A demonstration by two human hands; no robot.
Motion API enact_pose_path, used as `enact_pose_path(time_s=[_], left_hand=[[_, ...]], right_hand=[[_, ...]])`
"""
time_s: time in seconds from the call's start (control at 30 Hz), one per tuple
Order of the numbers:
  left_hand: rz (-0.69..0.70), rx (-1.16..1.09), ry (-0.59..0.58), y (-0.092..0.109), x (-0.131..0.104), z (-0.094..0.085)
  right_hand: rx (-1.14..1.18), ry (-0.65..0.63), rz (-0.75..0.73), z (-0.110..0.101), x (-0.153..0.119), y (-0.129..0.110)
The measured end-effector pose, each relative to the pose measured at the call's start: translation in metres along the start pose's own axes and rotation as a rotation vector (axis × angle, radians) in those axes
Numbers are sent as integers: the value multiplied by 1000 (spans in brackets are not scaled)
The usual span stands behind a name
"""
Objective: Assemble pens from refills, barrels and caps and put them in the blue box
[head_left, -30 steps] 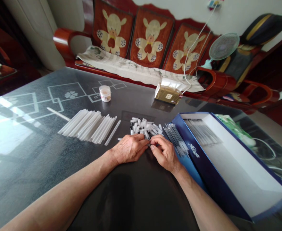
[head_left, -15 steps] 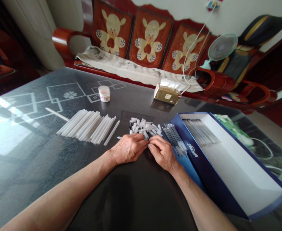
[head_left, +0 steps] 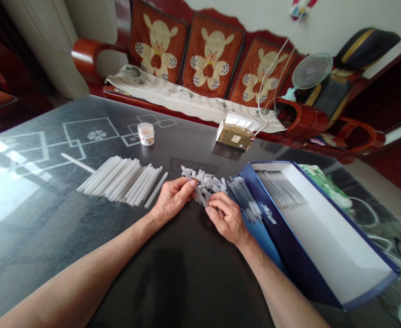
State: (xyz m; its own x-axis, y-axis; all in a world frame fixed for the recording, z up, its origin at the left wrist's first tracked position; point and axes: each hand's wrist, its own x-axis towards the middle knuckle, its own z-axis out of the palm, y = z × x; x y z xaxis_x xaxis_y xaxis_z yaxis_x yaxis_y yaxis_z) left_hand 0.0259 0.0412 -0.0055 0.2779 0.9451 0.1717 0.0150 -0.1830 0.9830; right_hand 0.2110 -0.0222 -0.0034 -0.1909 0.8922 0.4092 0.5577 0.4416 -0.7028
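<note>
A slim whitish pen [head_left: 199, 197] slants between my hands, its pointed tip up and to the left. My left hand [head_left: 173, 195] pinches it near the middle with thumb and fingers. The fingers of my right hand [head_left: 227, 217] close on its lower end. Just behind the hands lies a heap of small white and black caps [head_left: 211, 182]. Left of my left hand, a row of white pen barrels [head_left: 118, 178] rests on the table. Thin dark-tipped refills [head_left: 244, 196] lie right of the caps, beside my right hand.
A blue box [head_left: 323, 232] with a white inside holds more refills [head_left: 282, 187] at the right. Farther back stand a small lidded tub [head_left: 146, 134] and a gold tissue box [head_left: 235, 135]. A green plastic bag [head_left: 326, 184] and white cables lie beyond the box.
My hands have moved slightly apart, and the pen between them has come into view, tilted up. My left hand has turned so that its thumb shows.
</note>
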Motion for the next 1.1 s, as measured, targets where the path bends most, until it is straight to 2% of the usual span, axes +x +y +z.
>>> enact_pose_path(time_s=[0.1,0.17,0.27,0.33,0.47,0.57,0.8,0.9,1.1], left_hand=[[-113,-259,-23,1,4,0],[-155,-321,-32,1,5,0],[-113,-246,-50,-2,5,0],[-30,-127,-70,-5,4,0],[144,179,-88,-8,0,-1],[224,299,-88,-7,-1,-2],[357,444,13,-8,-1,-2],[435,504,-7,-9,-2,-1],[500,587,-61,-8,-3,0]], right_hand=[[-12,-4,-22,0,0,-1],[-45,119,10,-2,0,3],[-214,381,50,-9,2,15],[-368,463,71,-16,3,26],[-655,345,158,-27,0,39],[-759,289,173,-28,-3,39],[-636,250,93,-20,0,35],[-661,218,76,-18,1,36],[-671,179,123,-16,0,38]])
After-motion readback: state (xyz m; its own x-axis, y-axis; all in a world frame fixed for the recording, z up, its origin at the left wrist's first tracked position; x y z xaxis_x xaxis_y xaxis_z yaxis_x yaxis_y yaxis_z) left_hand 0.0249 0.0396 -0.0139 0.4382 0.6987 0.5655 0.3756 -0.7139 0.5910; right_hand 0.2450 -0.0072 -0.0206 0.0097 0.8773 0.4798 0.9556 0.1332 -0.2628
